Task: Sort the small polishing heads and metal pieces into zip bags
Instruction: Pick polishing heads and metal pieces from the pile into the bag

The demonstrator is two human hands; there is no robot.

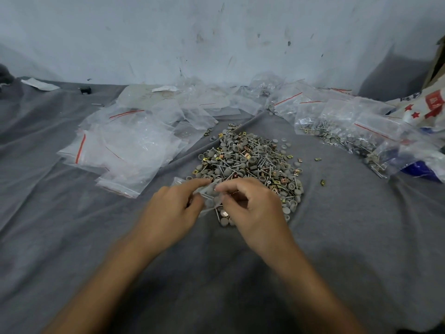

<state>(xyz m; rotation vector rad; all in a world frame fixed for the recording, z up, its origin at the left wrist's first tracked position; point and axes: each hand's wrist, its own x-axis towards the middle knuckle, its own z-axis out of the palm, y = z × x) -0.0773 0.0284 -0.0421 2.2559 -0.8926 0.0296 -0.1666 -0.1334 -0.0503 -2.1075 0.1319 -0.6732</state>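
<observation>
Both hands meet at the near edge of the loose heap of grey round polishing heads, thin steel pins and brass-coloured square clips (252, 160), which lies in the middle of the wrinkled grey cloth (72, 237). Between them is a small clear plastic zip bag (209, 201) with a few grey heads already showing through its film.

The left hand (168, 208) pinches the bag's left side between thumb and forefinger, the forefinger stretched out along the top. The right hand (255, 208) has its fingers curled, thumb and forefinger closed on the bag's upper edge; whether a piece also sits between them is hidden.

The bag is likely thin, limp and slippery. It won't hold its mouth open by itself, so it is best taken by the stiffer zip strip on both sides. The heads look light and prone to roll, and the pins are sharp enough to snag the film — small pinches probably suit them better than handfuls.

Empty red-striped clear zip bags (125, 145) lie to the left of the heap, filled clear bags (349, 131) to the right.
</observation>
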